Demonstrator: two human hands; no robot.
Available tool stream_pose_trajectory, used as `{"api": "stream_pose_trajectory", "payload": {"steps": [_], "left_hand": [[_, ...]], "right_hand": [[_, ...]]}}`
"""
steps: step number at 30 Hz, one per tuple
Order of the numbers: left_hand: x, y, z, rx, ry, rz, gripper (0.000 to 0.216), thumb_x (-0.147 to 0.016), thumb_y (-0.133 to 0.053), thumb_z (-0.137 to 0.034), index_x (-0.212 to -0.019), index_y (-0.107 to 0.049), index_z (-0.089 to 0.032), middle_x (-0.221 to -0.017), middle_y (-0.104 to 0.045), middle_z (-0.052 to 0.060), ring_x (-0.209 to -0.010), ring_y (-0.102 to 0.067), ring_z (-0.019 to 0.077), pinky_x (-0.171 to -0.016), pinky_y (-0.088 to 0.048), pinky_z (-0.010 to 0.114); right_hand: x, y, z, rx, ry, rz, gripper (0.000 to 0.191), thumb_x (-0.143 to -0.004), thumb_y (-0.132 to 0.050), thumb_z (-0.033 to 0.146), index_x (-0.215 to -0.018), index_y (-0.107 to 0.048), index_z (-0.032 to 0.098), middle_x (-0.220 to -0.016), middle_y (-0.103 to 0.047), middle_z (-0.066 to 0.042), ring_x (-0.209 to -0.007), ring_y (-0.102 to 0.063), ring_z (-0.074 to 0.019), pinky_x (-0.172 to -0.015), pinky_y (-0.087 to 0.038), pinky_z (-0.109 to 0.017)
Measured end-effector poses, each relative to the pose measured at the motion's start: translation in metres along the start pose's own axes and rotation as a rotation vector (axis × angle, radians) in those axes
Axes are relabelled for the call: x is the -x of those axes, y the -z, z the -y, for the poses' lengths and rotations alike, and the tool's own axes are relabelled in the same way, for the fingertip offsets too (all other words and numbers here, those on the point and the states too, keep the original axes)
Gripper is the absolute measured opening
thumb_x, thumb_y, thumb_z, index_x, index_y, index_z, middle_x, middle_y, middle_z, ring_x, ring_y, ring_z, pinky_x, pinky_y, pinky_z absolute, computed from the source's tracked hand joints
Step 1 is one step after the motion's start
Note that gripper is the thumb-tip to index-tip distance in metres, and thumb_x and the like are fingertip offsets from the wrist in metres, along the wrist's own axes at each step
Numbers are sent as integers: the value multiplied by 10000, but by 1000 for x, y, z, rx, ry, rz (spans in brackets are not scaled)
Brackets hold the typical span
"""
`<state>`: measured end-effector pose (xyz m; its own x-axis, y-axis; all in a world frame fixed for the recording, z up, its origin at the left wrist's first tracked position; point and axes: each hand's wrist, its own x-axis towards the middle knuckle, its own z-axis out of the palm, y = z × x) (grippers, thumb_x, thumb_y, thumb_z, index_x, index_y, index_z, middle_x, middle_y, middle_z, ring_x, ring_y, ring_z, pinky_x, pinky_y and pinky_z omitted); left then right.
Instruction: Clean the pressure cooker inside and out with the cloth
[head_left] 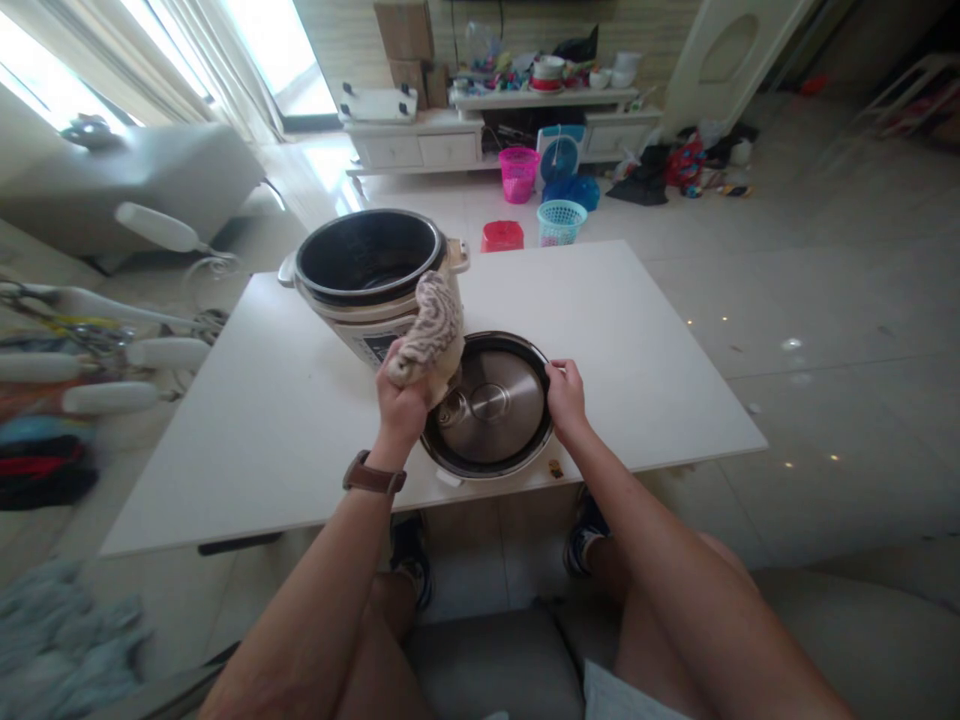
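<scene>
A rice cooker body [358, 300] stands open on the white table [637, 360], its dark inner pot showing. Its lid [491, 405] lies upside down at the table's front edge, metal inner plate facing up. My left hand [401, 400] is closed around a striped cloth [435, 320], which hangs between the cooker body and the lid's left rim. A brown watch strap sits on that wrist. My right hand [566, 395] grips the lid's right rim with curled fingers.
A small dark crumb [555, 467] lies by the lid near the table edge. Beyond the table stand a red box [502, 236], a teal basket [561, 221] and a pink basket [518, 173] on the floor. Clutter with white handles lies at the left.
</scene>
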<state>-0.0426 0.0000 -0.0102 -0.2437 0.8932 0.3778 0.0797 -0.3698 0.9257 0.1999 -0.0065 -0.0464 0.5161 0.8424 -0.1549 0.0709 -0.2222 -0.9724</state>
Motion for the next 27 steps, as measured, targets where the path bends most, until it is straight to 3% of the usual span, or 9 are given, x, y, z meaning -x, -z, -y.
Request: {"api": "stream_pose_trajectory", "payload": {"steps": [3,6,8,11,15,23,27], "left_hand": [[12,-5,-6,-308,-65,314,582,-790,-626,-109,-1349,-721,-237,-1379,-743,60,-1322,-670,269,-1191,-489,414],[27,-16,1,-605,8,621,677,-814,-550,-48,-1443,-683,-259,-1583,-606,71,-1525,-495,306,-1295,-351,517],[34,-26,10,-727,67,744,690,-834,-553,-56,-1482,-656,-270,-1673,-499,76,-1613,-346,350,-1323,-233,617],[38,-37,21,-753,122,808,696,-865,-556,-84,-1535,-606,-267,-1737,-392,92,-1658,-205,386,-1317,-123,686],[35,-41,24,-681,172,806,675,-895,-527,-93,-1545,-594,-266,-1745,-374,100,-1668,-172,369,-1318,-84,680],[41,-41,8,-591,161,952,619,-911,-582,-150,-1514,-623,-282,-1741,-384,78,-1680,-119,337,-1340,-64,625],[44,-40,-3,-593,151,1027,606,-899,-589,-155,-1488,-650,-286,-1724,-413,68,-1670,-179,334,-1344,-85,606]], "right_hand": [[-1,0,-3,1,5,0,232,-805,-581,464,-898,-601,253,-832,-660,-1,-926,-591,-235,-832,-436,-343],[-3,-1,-8,-23,8,4,259,-796,-589,488,-907,-601,255,-835,-655,8,-890,-594,-227,-809,-438,-340],[-4,-2,-11,-39,6,5,274,-793,-590,500,-914,-599,255,-844,-653,11,-870,-597,-221,-800,-441,-338],[-5,-3,-13,-42,7,-3,272,-795,-584,500,-913,-594,254,-865,-653,10,-869,-599,-215,-813,-447,-335],[-5,-4,-15,-38,14,-10,262,-807,-575,500,-913,-586,261,-857,-649,16,-860,-592,-210,-821,-453,-331],[-4,-4,-13,-41,19,-17,241,-800,-575,486,-888,-582,262,-855,-652,9,-918,-600,-223,-872,-454,-337],[-2,-3,-11,-36,5,-17,253,-796,-574,491,-900,-581,261,-868,-655,2,-915,-606,-231,-856,-453,-344]]}}
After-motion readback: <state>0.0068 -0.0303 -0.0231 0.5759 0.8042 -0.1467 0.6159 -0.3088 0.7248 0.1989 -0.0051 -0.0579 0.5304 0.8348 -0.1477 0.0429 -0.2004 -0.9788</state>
